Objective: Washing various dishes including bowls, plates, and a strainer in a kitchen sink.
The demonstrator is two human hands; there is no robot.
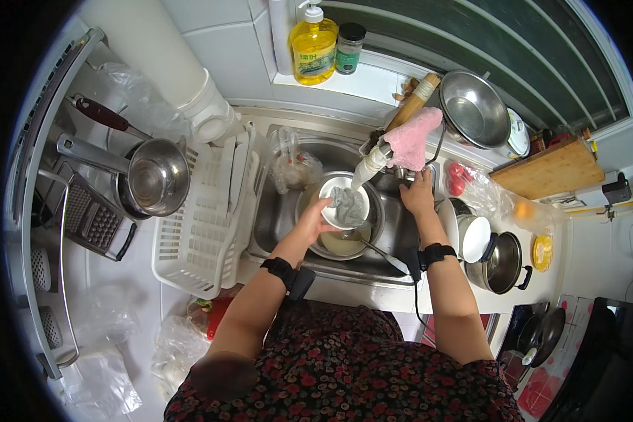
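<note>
My left hand (312, 219) holds a small white bowl (327, 190) by its rim, tilted below the tap spout. A crumpled grey-green cloth (346, 208) lies inside the bowl. Beneath is a round metal basin (378, 229) in the stainless steel sink (274, 232), with cloudy pale liquid (340, 245) in it and a long-handled utensil (387, 256) leaning out. White wrapping (370, 166) covers the spout, and a pink cloth (414, 137) is draped over the tap. At the tap's base my right hand (418, 195) has its fingers apart; whether it touches the tap is unclear.
A tied plastic bag (295, 166) sits at the sink's back left. Left of the sink stands a white plastic rack (190, 248). White bowls (475, 240) and a metal pot (498, 264) crowd the right counter. Yellow soap (314, 50) stands on the sill.
</note>
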